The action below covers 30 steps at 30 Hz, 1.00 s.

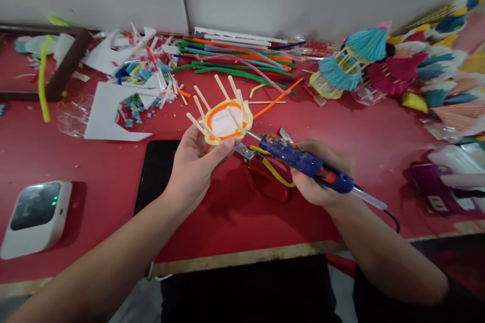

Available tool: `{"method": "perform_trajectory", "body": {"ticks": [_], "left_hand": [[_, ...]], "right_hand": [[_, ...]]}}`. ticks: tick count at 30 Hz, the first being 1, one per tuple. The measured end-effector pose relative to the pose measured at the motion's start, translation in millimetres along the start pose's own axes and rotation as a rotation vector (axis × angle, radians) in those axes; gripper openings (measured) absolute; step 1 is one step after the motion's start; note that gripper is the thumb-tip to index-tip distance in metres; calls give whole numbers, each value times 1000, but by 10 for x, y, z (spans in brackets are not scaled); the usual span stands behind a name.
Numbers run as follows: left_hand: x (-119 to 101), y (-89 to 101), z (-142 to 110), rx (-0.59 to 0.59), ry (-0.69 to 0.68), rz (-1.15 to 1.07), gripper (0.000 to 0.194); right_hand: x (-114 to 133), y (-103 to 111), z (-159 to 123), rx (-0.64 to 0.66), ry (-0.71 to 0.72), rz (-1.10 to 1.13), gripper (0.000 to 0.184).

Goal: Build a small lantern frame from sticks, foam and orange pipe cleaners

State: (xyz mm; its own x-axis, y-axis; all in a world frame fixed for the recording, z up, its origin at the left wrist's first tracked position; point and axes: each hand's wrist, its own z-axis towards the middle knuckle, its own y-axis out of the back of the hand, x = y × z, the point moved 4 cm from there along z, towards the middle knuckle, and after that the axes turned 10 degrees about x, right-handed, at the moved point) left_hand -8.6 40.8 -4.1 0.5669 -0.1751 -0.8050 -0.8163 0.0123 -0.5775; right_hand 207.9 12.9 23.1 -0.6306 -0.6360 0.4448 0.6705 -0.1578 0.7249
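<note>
My left hand [199, 161] grips the near rim of a small round craft base [227, 122], thumb on top and fingers beneath. The base has a white middle, an orange pipe-cleaner ring and a pale yellow edge, with several thin sticks standing up around it. In my right hand [322, 171] is a blue glue gun [303, 157], its surface smeared with dried glue. The nozzle tip meets or nearly meets the right edge of the base; I cannot tell which. Below the base, pliers with yellow handles [278, 174] and red-handled scissors [265, 186] lie on the table.
A black phone [155, 171] lies under my left wrist. A white device [38, 217] sits at left. Paper scraps [113, 111] and pipe cleaners [235, 60] cover the back. Crepe-paper models [341, 68] stand at right, beyond a purple box [435, 189]. The glue gun's cord [394, 219] trails right.
</note>
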Motion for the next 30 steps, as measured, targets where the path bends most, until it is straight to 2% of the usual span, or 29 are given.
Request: {"method": "perform_trajectory", "body": {"ticks": [4,7,15,22,25,30], "left_hand": [[-9,-19,-20,-17,5,42,59],[-7,-17,-36,-33,5,59,60],[3,26,-28,-42,-10,32,57],[13,46,-23,-58,7,37,55],[14,52,-21,-72,12,24,55],[24,50,-15,-63,24,3,55]], "right_hand": [[29,13,2,21,37,-43,17],[44,23,-4,39,-11,-42,13],[39,54,-20,-21,-34,-65,13],[50,28,-7,7,-10,-92,13],[56,22,-1,-11,11,-75,13],[0,41,-33,-71,-50,-28,8]]}}
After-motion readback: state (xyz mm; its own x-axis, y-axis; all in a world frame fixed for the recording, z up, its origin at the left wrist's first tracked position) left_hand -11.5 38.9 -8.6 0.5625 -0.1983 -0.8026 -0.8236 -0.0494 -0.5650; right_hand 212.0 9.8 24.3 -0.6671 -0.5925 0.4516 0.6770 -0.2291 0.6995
